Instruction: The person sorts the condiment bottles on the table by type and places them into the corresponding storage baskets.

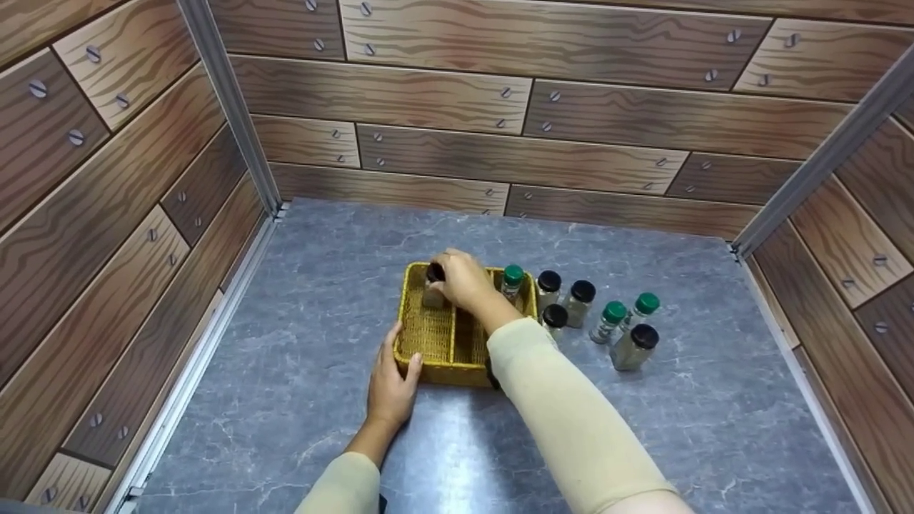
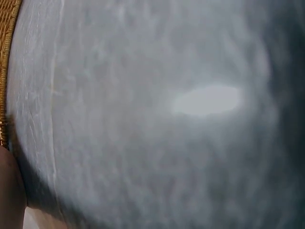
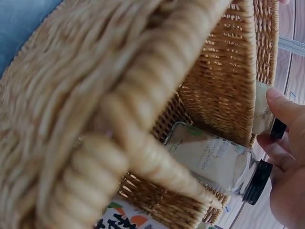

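A yellow-brown wicker basket (image 1: 426,371) with a divider (image 1: 453,335) stands on the grey tabletop. My right hand (image 1: 468,282) reaches over it and grips a black-lidded spice jar (image 1: 433,294) at the back of the left compartment. In the right wrist view, thumb and fingers hold that jar (image 3: 262,109) near its black lid, beyond a wicker wall. Closer, another black-lidded jar (image 3: 209,155) stands in a different compartment. My left hand (image 1: 393,385) holds the basket's front left corner, thumb at the front rim. A green-lidded jar (image 1: 512,280) sits in the right compartment.
Right of the basket stand several jars, among them a black-lidded one (image 1: 633,348), a green-lidded one (image 1: 607,323) and another black-lidded one (image 1: 580,303). Wood-patterned panels (image 1: 443,100) wall the table at the back and sides. My right forearm hides part of the basket.
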{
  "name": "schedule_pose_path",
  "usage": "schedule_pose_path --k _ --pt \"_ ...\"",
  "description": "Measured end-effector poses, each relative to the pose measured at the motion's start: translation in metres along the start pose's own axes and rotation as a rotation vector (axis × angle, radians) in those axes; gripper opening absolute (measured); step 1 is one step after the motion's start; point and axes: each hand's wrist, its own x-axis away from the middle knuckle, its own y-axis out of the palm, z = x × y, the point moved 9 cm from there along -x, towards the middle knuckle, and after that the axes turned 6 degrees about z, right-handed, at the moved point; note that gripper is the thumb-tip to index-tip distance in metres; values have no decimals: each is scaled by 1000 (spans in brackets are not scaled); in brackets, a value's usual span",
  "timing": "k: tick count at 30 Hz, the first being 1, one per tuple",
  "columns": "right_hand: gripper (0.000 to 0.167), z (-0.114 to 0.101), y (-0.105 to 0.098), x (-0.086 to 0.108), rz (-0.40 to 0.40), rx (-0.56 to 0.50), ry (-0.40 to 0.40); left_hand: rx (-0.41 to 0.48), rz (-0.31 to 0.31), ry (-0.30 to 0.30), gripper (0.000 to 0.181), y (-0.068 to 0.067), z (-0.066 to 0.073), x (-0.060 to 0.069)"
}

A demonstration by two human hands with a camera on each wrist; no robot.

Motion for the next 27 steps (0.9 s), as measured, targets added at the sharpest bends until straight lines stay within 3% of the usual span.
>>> schedule_pose_path --k 8,16,22,27 --pt "58 0 4 4 -43 5 37 -13 1 -9 66 1 -1 2" --pt "68 1 1 10 -45 47 -18 -9 -13 4 67 2 3 2" --pt "67 6 -11 18 -30 -19 3 -12 -15 2 67 2 3 2" --pt "61 8 -22 27 -24 26 -8 -8 -16 -6 67 -1 2 1"
